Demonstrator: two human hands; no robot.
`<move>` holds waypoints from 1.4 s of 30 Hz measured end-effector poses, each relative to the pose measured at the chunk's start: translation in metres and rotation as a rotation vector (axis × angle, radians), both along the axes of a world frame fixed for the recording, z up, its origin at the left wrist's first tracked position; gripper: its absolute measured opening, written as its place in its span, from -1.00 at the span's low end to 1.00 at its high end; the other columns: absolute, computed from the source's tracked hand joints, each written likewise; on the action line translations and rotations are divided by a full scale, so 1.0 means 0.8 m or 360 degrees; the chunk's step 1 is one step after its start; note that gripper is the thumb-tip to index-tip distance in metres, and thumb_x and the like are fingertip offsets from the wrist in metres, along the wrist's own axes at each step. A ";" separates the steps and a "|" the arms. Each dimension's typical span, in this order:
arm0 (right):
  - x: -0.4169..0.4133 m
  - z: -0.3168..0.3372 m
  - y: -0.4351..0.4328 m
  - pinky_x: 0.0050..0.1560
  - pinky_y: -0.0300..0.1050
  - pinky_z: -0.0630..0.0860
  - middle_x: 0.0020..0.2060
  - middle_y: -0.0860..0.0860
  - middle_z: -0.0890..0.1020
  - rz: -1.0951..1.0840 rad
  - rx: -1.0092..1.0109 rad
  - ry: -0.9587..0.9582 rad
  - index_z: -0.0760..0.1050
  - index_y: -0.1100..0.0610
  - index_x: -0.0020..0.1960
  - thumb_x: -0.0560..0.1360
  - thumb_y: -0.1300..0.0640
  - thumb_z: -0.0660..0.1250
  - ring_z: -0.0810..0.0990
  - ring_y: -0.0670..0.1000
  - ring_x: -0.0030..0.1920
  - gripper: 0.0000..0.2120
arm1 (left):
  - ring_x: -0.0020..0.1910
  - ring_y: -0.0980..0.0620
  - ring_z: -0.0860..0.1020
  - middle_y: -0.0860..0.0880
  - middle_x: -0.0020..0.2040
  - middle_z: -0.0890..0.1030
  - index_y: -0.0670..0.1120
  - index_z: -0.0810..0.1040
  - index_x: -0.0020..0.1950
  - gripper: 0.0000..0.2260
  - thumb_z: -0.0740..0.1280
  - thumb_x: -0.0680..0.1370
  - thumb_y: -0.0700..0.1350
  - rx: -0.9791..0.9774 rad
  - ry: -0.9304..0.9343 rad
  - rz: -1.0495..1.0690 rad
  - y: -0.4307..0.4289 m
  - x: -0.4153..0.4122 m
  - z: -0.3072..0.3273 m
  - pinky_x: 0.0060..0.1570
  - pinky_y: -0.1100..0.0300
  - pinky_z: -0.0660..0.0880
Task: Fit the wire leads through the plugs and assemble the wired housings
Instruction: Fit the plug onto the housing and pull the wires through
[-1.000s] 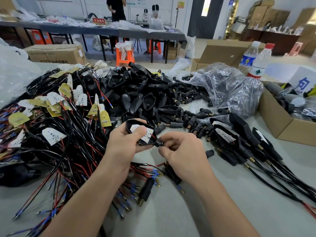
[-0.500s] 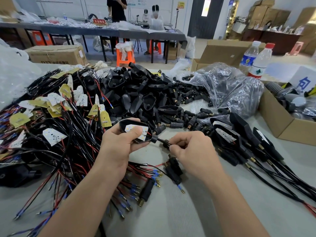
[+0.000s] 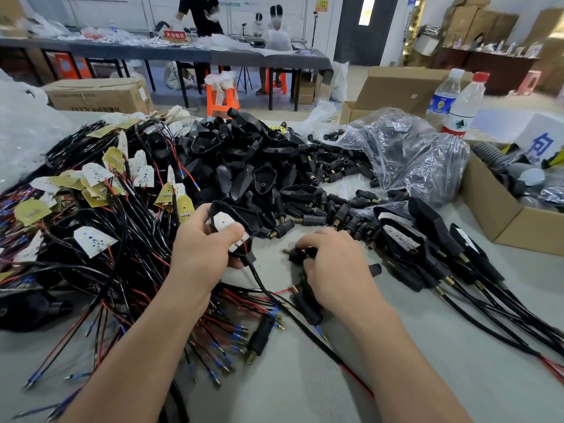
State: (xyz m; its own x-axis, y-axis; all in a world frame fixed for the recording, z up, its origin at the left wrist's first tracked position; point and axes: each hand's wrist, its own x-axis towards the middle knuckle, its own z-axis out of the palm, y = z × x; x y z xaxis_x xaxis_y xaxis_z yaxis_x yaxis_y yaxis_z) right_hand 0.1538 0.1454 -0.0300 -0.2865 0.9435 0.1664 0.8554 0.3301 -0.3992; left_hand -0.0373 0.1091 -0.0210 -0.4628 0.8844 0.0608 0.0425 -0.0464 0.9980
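My left hand [image 3: 201, 251] grips a housing [image 3: 241, 215], its lead [image 3: 262, 285] trailing out, while my right hand [image 3: 332, 270] pinches a plug [image 3: 294, 255] on the counter [image 3: 457, 377], seemingly to thread that lead next.

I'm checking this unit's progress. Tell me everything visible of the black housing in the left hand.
The black housing is a tapered open shell, seemingly matte plastic, tilted face-up. A white dotted board sits inside, with a red wire. A black cable leaves its narrow end. The left hand grips it, thumb on the board.
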 end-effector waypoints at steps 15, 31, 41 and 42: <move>0.010 0.021 -0.017 -0.22 -0.15 0.58 -0.17 -0.12 0.64 -0.0176 -0.0212 0.1333 0.53 -0.21 0.23 0.54 0.39 0.24 0.62 -0.04 -0.27 -0.47 | -0.23 -0.01 0.72 -0.12 -0.03 0.70 -0.14 0.66 0.05 -0.83 0.33 0.60 -0.36 -0.0058 -0.0334 -0.0015 0.003 0.003 0.004 -0.27 0.19 0.65; -0.001 0.052 -0.032 0.26 0.09 0.56 -0.16 -0.04 0.66 0.0286 -0.0944 0.2736 0.59 0.12 -0.09 0.39 0.25 0.43 0.65 -0.08 -0.14 -0.89 | -0.07 -0.24 0.72 -0.25 -0.07 0.68 -0.21 0.54 -0.11 -0.80 0.22 0.47 -0.46 0.0088 -0.0796 0.0034 -0.005 -0.009 0.015 -0.16 0.01 0.68; -0.003 0.028 -0.017 0.11 0.08 0.66 0.05 0.20 0.65 0.0160 -0.1378 0.2638 0.63 0.17 -0.12 0.56 0.38 0.29 0.67 0.15 0.05 -0.80 | -0.02 -0.20 0.73 -0.23 -0.04 0.71 -0.27 0.56 0.03 -0.77 0.17 0.49 -0.43 0.0094 -0.1195 -0.0195 -0.001 0.003 0.008 -0.16 0.05 0.69; -0.007 0.028 -0.014 0.21 0.10 0.62 0.03 0.17 0.66 0.0087 -0.1235 0.2723 0.64 0.14 -0.14 0.58 0.39 0.27 0.66 0.11 0.06 -0.74 | 0.01 -0.24 0.73 -0.24 -0.04 0.72 -0.23 0.51 0.03 -0.75 0.15 0.47 -0.45 0.0038 -0.1137 -0.0230 -0.002 0.002 0.007 -0.17 0.02 0.69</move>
